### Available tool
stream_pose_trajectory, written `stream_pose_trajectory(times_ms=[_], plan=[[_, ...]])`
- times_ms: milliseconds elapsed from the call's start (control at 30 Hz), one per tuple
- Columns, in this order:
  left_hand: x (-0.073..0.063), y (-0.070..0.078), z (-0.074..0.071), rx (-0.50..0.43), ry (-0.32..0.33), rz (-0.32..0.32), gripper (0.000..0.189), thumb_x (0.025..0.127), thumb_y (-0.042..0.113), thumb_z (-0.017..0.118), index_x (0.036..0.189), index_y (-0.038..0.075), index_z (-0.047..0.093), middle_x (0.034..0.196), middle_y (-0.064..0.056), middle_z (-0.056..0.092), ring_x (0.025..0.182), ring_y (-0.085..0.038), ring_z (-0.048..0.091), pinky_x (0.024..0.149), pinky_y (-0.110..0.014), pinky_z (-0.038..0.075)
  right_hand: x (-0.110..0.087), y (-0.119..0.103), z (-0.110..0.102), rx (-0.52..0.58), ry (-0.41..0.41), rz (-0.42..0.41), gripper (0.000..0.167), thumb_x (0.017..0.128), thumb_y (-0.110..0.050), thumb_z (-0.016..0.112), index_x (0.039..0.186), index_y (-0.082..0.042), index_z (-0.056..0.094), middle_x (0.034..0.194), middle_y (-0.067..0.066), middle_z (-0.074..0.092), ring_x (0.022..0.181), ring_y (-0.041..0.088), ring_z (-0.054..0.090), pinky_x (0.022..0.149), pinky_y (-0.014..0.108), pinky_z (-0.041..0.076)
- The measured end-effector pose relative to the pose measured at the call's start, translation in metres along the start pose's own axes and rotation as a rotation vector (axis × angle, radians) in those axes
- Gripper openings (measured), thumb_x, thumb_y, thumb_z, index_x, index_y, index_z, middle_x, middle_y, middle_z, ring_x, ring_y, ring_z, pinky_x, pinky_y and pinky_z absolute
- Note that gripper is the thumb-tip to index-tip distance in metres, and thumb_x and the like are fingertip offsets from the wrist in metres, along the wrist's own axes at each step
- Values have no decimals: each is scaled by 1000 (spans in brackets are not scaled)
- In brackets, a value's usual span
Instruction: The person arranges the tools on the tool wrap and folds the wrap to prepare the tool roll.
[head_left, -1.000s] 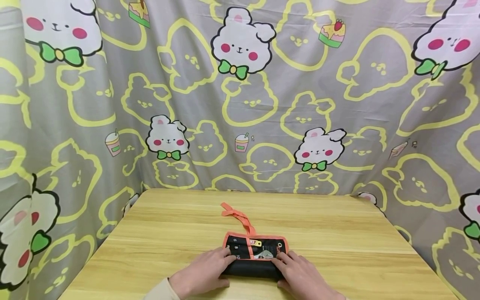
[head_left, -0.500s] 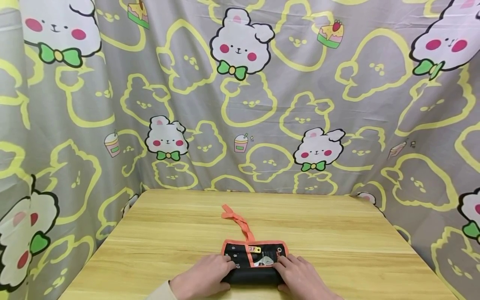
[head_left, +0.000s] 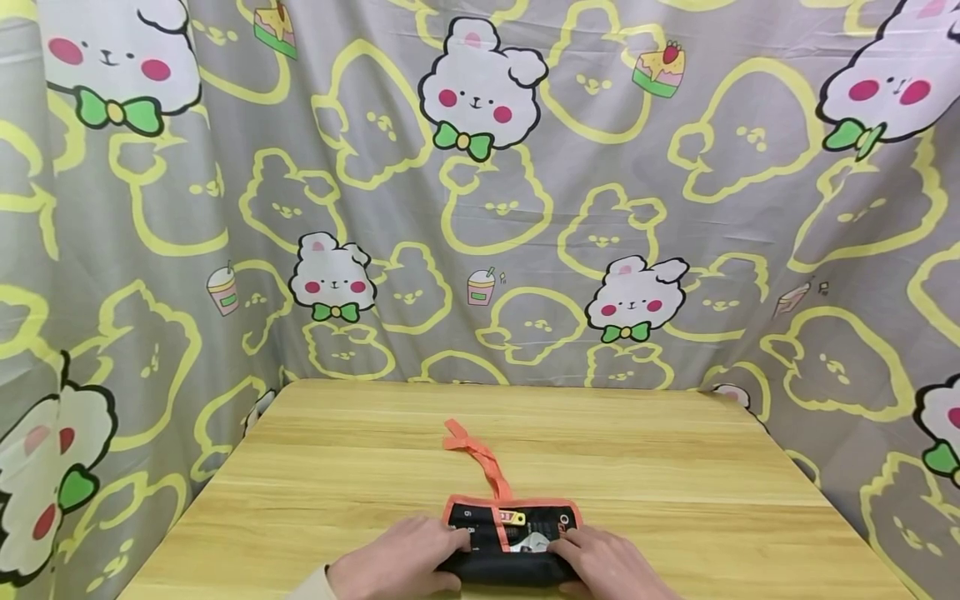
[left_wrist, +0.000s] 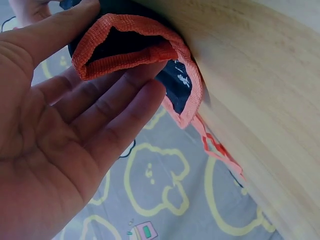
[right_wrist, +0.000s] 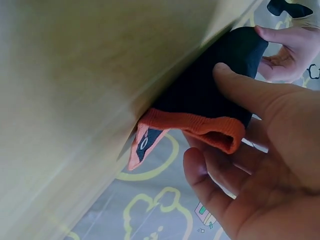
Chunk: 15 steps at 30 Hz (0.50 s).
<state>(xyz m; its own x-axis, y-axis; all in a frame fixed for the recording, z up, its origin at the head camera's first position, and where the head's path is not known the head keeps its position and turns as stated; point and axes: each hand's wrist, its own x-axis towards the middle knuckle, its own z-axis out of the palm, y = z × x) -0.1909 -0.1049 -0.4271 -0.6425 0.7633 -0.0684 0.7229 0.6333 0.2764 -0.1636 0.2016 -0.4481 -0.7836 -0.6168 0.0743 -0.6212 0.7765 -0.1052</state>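
A black tool roll (head_left: 513,570) with orange trim lies partly rolled up near the front of the table. Its flat far part shows white numbers, a yellow piece (head_left: 513,517) and a grey adjustable wrench head (head_left: 534,543). My left hand (head_left: 397,557) grips the rolled end on its side, thumb at the near face and fingers over the top. At the opposite end, my right hand (head_left: 611,562) holds it likewise. Both wrist views show the orange-edged end folds, by the left fingers (left_wrist: 107,107) and by the right thumb (right_wrist: 240,87). What is rolled inside is hidden.
An orange tie strap (head_left: 480,458) runs from the roll's far edge across the wooden table (head_left: 337,450). A grey curtain (head_left: 405,208) with cartoon rabbits hangs behind the table and along both sides.
Both hands have drawn the roll a little toward the near edge of the table. The orange strap has slid along with it, and the hands keep their grip.
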Motion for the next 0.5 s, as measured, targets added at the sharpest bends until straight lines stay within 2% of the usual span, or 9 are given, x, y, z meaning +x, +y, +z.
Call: stream_pose_trajectory(times_ms=[167, 333, 500], plan=[[-2, 1, -2, -12, 10, 5, 14, 92, 31, 77, 104, 23, 74, 84, 19, 61, 67, 4, 50, 62, -17, 43, -7, 2, 1, 93, 4, -3, 34, 92, -43, 75, 112, -16, 72, 94, -11, 66, 80, -1, 54, 66, 27, 52], [-4, 0, -4, -6, 26, 52, 18, 93, 30, 76, 109, 23, 75, 93, 17, 63, 76, 7, 52, 66, -16, 44, -13, 3, 0, 123, -5, -13, 45, 99, -56, 60, 116, -17, 73, 100, -10, 63, 82, -1, 52, 65, 25, 50], [-4, -1, -5, -10, 27, 101, 15, 93, 29, 76, 107, 23, 75, 93, 19, 66, 76, 8, 53, 65, -15, 44, -16, 6, -2, 121, 2, -67, 47, 103, -54, 53, 121, -16, 73, 103, -8, 61, 85, 0, 50, 66, 23, 49]])
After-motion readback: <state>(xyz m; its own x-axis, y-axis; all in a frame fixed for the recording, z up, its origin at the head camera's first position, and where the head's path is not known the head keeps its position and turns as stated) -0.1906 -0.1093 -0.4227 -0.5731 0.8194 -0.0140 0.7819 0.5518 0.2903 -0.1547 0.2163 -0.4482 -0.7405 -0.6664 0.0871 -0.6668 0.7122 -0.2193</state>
